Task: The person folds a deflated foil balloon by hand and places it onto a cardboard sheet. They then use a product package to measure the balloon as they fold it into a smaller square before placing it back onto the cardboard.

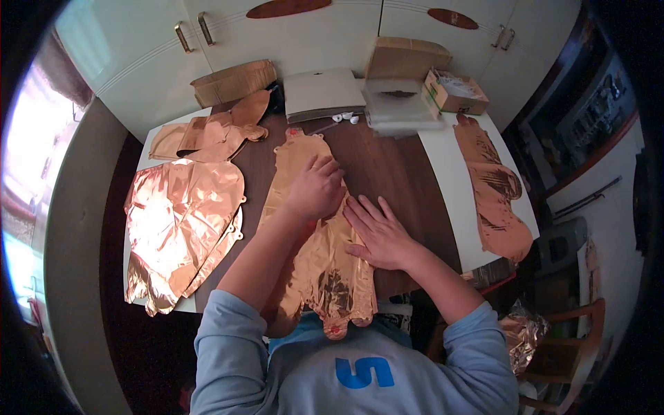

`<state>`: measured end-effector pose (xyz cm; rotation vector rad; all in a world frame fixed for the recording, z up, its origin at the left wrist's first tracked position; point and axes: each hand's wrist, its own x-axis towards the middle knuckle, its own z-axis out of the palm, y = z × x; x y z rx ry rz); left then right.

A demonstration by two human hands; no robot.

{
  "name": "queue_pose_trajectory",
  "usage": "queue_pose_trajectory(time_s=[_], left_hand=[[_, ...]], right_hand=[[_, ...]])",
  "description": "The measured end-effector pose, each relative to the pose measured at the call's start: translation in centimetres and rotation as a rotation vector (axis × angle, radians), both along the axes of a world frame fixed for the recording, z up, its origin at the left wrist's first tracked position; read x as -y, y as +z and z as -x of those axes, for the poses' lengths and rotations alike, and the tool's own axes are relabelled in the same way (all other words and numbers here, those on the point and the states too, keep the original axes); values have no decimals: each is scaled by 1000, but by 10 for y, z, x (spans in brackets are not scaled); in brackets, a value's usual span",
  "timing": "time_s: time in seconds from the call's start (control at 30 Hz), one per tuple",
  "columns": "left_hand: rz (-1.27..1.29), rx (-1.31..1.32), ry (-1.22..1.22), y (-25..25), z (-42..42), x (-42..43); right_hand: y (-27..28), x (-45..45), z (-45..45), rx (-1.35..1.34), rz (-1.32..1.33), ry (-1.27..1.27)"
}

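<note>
Blue character (373,382), S or 5, cannot tell which, on a light shirt (297,384)

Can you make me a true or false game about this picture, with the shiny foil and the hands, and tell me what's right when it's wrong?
1. The right hand has its fingers spread out. True.
2. The left hand is up on the cupboard. False: the left hand is at the middle foil piece.
3. A coppery foil piece lies on the right side of the table. True.
4. The shirt is bright red. False: the shirt is light greyish blue.
5. The little box at the back right is shut. False: the little box is open at the top.
</note>
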<state>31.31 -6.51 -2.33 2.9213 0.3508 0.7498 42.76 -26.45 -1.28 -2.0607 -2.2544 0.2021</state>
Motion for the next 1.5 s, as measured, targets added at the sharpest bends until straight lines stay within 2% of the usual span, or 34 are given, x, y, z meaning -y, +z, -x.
queue_pose_trajectory(time_s=[0.4,0.5,0.6,0.7,0.83,1.27,1.37,1.5], left_hand=[[38,72,78,-14,-10,-9],[54,104,61,-17,-10,-11],[61,157,40,-20,-7,-8],[74,190,19,-20,-7,-9],[139,193,-1,-22,-8,-10],[166,130,-3,-15,-7,-11],[135,105,2,-17,-6,-14],[-17,43,133,-2,-4,9]], right_hand=[[0,2,-2,-8,-16,29],[5,2,-12,-118,48,56],[2,2,-23,-350,-15,9],[-5,0,-20,-183,-91,10],[-3,3,-9,-81,-38,14],[-1,24,10,-31,-37,43],[0,25,10,-21,-27,46],[-1,25,10,-37,-16,39]])
